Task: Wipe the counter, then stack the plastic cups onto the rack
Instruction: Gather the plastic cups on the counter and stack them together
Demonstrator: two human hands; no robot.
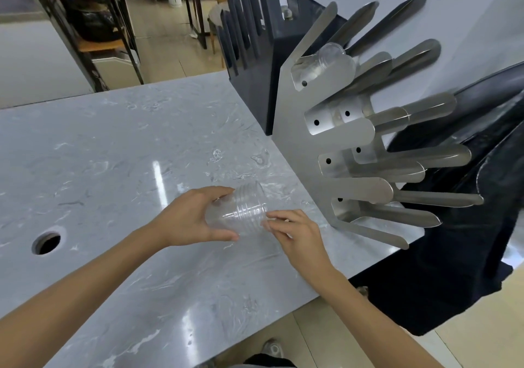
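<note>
A nested stack of clear plastic cups (239,211) lies sideways just above the grey marble counter (113,146). My left hand (190,217) grips the stack around its closed end. My right hand (295,230) pinches the rim of the outermost cup with its fingertips. The steel cup rack (300,129) stands at the right of the counter, its long prongs pointing right. One clear cup (326,61) sits in the rack's top slot. The other slots look bare.
A round hole (46,243) is cut in the counter at the left. A dark rack (255,64) stands behind the steel one. Black cloth (467,240) hangs at the right. Shelves and tables stand beyond the counter.
</note>
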